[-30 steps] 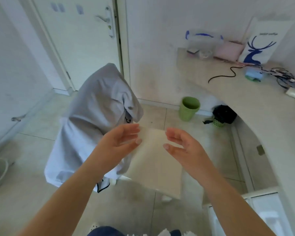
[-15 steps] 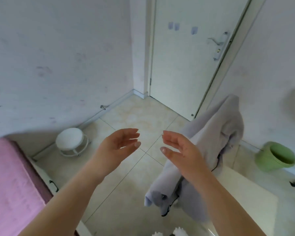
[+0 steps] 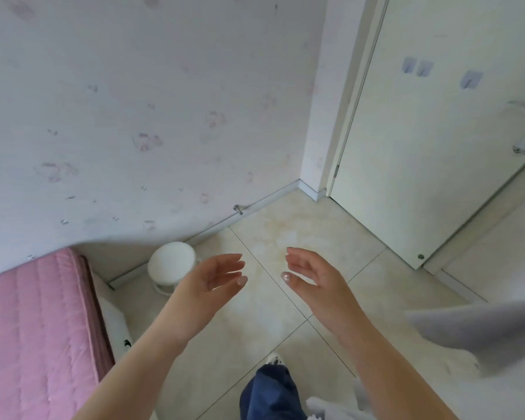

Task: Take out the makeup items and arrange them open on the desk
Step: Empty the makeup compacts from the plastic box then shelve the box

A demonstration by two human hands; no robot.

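1. At the lower left of the frame lies a pink quilted mattress [image 3: 34, 325], flat and bare of anything we could take for makeup.

2. Just right of it, near the wall's skirting board, a small round white stool [image 3: 172, 262] stands on the tiled floor [image 3: 312, 237]. It sits tucked into the corner, out of the walking path as we judge it.

3. Our left hand [image 3: 208, 281] hovers at centre frame above the floor, palm turned inward, fingers loosely spread. Its grip is apart and holds nothing.

4. Our right hand [image 3: 311, 277] faces it across a gap, palm inward as well, fingers gently curled and apart, also empty. The two hands mirror each other, which we read as a ready posture for taking something with both hands, not as a grasp in progress.

5. Below the hands, at the bottom centre, a leg in blue jeans [image 3: 270, 392] and the toe of a shoe show that we are standing.

6. At the right, a closed white door [image 3: 422, 147] with stick-on hooks fills the upper corner, and a grey garment [image 3: 479, 328] crosses the lower right edge.

7. The makeup items and the table are nowhere in this view. We judge the task barely begun: we must first turn to wherever the items are kept.
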